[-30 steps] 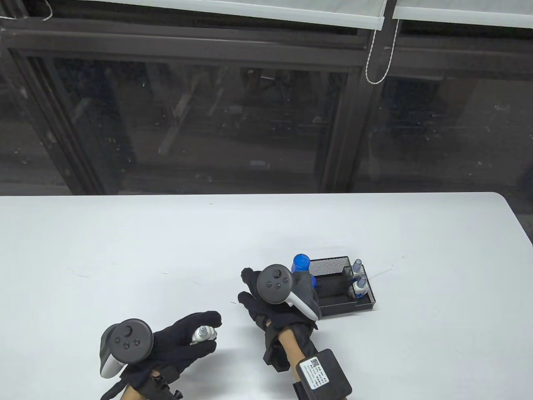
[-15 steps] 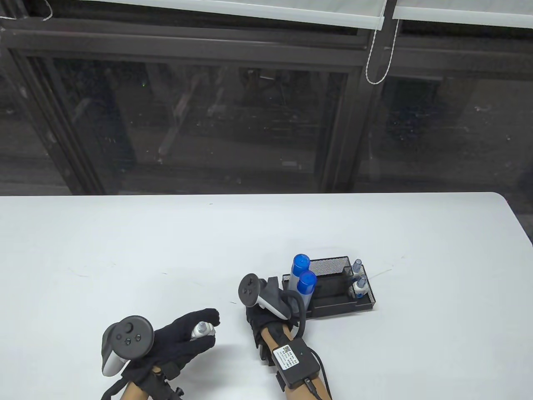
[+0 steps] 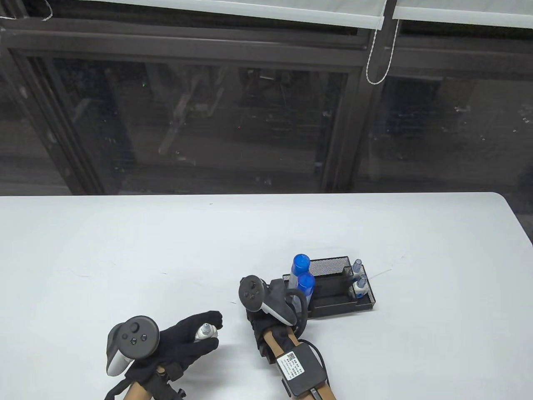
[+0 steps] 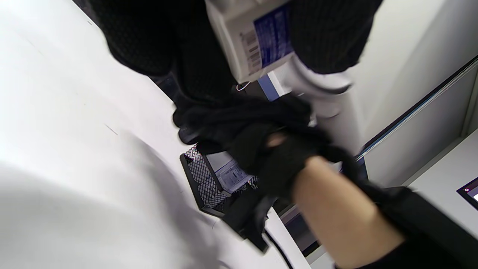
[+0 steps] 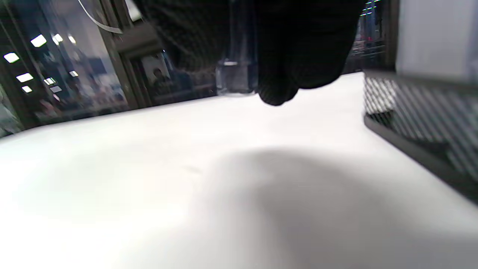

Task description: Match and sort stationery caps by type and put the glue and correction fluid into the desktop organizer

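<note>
A white table (image 3: pixel 266 233) stands before dark night-time windows with a white roller blind (image 3: pixel 250 10). The left hand (image 3: pixel 183 341) grips a white correction-fluid bottle (image 3: pixel 206 332) near the front edge. The right hand (image 3: pixel 266 316), grip hidden, has drawn back slightly from the black mesh desktop organizer (image 3: pixel 362 301), where two blue-capped glue sticks (image 3: pixel 303 277) now stand upright.

On the table (image 3: pixel 125 241), near its front edge, the left hand (image 3: pixel 183 343) pinches a white bottle (image 3: pixel 206 332); the right hand (image 3: pixel 266 318) lies just beside the organizer (image 3: pixel 362 302), which holds two blue-capped glue sticks (image 3: pixel 306 283) and two small bottles (image 3: pixel 360 287)
</note>
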{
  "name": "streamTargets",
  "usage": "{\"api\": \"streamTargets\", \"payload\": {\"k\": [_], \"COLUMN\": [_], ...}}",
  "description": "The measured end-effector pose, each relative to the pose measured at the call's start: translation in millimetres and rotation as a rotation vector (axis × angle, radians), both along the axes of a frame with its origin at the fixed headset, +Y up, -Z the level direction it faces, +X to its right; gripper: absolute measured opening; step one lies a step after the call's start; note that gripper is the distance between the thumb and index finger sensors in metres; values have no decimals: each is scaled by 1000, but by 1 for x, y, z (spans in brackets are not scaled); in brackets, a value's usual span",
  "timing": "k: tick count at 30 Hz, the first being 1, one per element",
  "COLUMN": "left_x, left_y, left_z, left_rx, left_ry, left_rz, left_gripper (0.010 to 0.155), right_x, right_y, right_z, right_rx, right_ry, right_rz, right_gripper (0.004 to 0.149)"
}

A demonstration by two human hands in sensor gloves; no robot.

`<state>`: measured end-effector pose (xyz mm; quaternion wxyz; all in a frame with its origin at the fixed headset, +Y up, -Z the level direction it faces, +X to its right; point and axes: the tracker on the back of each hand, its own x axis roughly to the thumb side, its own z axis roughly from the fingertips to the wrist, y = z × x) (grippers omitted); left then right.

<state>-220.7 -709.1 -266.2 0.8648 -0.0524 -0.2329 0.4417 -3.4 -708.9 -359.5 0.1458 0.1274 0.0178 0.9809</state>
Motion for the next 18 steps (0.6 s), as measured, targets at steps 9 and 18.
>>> {"api": "streamTargets", "payload": {"k": [9, 18], "left_x": [29, 58], "left_y": [-16, -31], "left_z": [4, 9], "left_rx": [-40, -53], "left_ry": [-66, -88], "left_rz": [-79, -185], "left_gripper": [62, 62], "right_x": [42, 88], "right_y": [68, 49], "right_z": [57, 105], "right_rx": [118, 190], "right_ry": [102, 168], "right_rz": [-350, -545], "right_gripper": [51, 51]}}
